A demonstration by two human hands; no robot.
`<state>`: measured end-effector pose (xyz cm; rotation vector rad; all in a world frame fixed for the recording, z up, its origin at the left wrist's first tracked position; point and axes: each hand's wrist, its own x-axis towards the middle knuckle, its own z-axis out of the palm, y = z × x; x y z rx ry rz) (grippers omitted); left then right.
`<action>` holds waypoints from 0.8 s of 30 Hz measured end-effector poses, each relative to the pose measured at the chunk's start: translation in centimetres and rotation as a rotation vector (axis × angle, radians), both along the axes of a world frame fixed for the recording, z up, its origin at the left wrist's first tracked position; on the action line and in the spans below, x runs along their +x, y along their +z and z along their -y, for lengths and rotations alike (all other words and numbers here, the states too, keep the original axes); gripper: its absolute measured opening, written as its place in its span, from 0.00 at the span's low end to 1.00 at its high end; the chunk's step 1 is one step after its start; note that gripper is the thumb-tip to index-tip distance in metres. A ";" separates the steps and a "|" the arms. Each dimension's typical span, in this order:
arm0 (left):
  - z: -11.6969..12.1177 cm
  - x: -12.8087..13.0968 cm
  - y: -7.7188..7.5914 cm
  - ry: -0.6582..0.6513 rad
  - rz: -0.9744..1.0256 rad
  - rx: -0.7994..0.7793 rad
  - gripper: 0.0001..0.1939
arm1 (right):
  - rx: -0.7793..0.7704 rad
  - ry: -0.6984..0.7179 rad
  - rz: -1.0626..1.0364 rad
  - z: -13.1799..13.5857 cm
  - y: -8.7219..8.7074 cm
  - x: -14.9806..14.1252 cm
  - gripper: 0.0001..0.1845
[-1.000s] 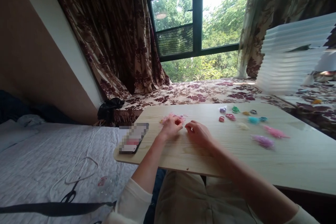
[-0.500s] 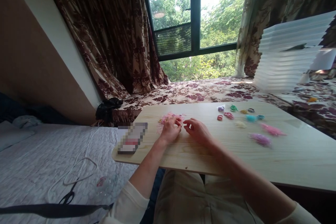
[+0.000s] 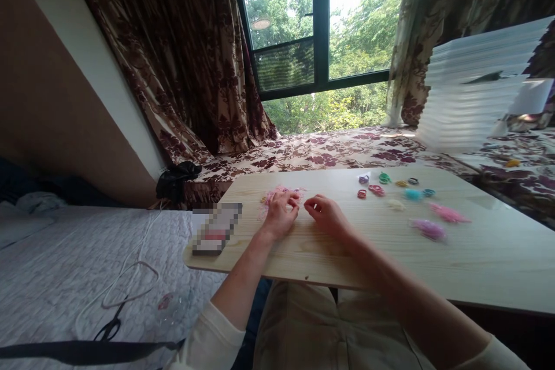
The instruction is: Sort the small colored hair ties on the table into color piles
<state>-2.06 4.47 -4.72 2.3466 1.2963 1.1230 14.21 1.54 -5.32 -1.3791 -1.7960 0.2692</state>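
My left hand rests over the near side of a loose pile of thin pink bands on the light wooden table. Its thumb and fingers are pinched together. Just to the right, my right hand is curled, thumb against fingertips, pointing at the left hand across a small gap. Whatever the two pinches hold is too small to make out. Right of my hands lie little coiled bundles, among them a red one, a green one and a purple one.
A pink bundle, a lilac bundle and a turquoise bundle lie farther right. A blurred-out flat object occupies the table's left end. Scissors and a white cable lie on the bed.
The gap between my fingertips has widened slightly. The whole view has shifted a little; the bundles and the pink pile stay in place.
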 end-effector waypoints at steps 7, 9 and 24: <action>0.0 0.0 -0.1 0.021 -0.130 0.067 0.08 | -0.046 -0.006 -0.156 -0.5 0.0 0.3 0.14; 0.2 0.1 0.0 0.015 -0.167 0.084 0.08 | -0.044 -0.005 -0.166 -0.6 -0.1 0.4 0.14; 0.0 -0.1 -1.0 0.018 -0.208 0.236 0.08 | -0.034 -0.165 -0.126 1.7 4.2 6.1 0.12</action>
